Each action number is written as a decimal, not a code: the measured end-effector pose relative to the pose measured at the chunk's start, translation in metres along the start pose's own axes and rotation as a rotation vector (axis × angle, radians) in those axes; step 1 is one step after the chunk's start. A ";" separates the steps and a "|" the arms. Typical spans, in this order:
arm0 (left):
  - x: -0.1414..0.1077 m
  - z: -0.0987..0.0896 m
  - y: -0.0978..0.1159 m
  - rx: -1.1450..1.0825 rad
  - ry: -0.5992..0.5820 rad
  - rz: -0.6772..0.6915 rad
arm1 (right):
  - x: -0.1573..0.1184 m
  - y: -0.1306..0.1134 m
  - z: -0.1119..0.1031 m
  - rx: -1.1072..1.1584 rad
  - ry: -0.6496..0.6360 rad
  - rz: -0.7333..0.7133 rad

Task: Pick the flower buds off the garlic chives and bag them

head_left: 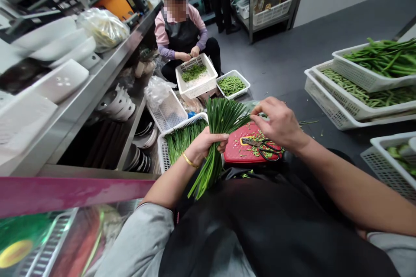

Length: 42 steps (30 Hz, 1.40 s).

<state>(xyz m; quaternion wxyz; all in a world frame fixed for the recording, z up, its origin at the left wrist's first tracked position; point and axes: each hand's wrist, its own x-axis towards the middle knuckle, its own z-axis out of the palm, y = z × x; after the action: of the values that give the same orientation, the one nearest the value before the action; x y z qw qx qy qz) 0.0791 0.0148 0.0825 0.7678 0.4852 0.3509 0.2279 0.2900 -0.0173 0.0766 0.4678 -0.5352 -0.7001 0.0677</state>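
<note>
A bunch of long green stalks [224, 117] is gripped in my left hand [209, 142], its thin ends fanned upward and its thick ends hanging toward my lap. My right hand [277, 122] is at the right edge of the fanned ends, thumb and forefinger pinched at a stalk tip. Beneath my hands is a red board [236, 146], strewn with green scraps. Black-handled scissors [264, 145] lie on it. Left of my left hand, more of the stalks fill a white basket [163, 151].
Across from me a seated person [182, 30] handles greens over a white basket [198, 91]. A small basket [247, 84] of cut green pods sits beside it. Stacked baskets [344, 117] of green vegetables stand at right. A steel shelf [110, 62] with white dishes runs along the left.
</note>
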 end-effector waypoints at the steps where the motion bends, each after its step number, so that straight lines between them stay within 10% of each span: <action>1: 0.000 0.000 -0.001 -0.003 0.003 0.006 | 0.000 0.000 0.004 0.141 0.017 0.082; 7: -0.003 -0.005 -0.002 -0.028 -0.011 0.016 | -0.002 0.002 0.021 0.687 0.041 0.434; 22: -0.002 -0.008 -0.003 -0.031 -0.034 0.024 | 0.005 -0.001 -0.011 0.509 -0.236 0.202; 31: -0.003 -0.017 -0.004 -0.121 -0.102 0.039 | 0.007 0.007 -0.025 0.441 0.003 0.267; 42: -0.007 -0.019 -0.004 -0.115 -0.111 0.039 | 0.010 0.001 -0.024 0.265 -0.284 0.018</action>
<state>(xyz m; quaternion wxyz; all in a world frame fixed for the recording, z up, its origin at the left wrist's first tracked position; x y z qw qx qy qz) 0.0604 0.0190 0.0755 0.8081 0.4590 0.2846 0.2350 0.3084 -0.0185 0.0951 0.4300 -0.4601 -0.7393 0.2387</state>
